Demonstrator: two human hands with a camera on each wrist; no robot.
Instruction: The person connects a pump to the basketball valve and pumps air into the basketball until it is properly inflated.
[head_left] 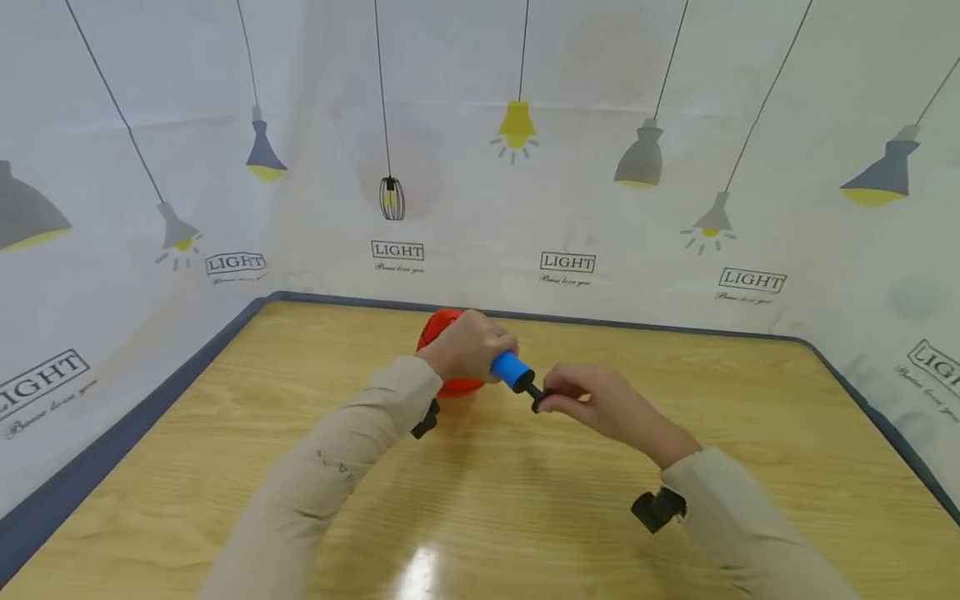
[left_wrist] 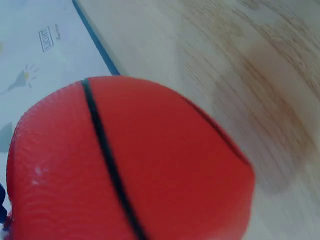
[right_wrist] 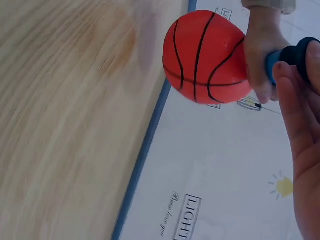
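A hand pump with a blue barrel (head_left: 512, 371) points down to the right in the head view. My left hand (head_left: 472, 343) grips its barrel. At the lower end, my right hand (head_left: 603, 402) pinches the black pump handle (head_left: 538, 401) between thumb and fingers, and a short length of black rod shows. Beyond the left hand is a red toy basketball (right_wrist: 205, 57) with black lines, seen whole in the right wrist view. It fills much of the left wrist view. Where pump and ball meet is hidden by the left hand.
The wood-grain table (head_left: 450, 517) has a dark blue edge (head_left: 600, 320) along its back and sides. Behind it hangs a pale backdrop (head_left: 465, 167) printed with lamps. Black wrist camera mounts (head_left: 658, 509) sit by both sleeves.
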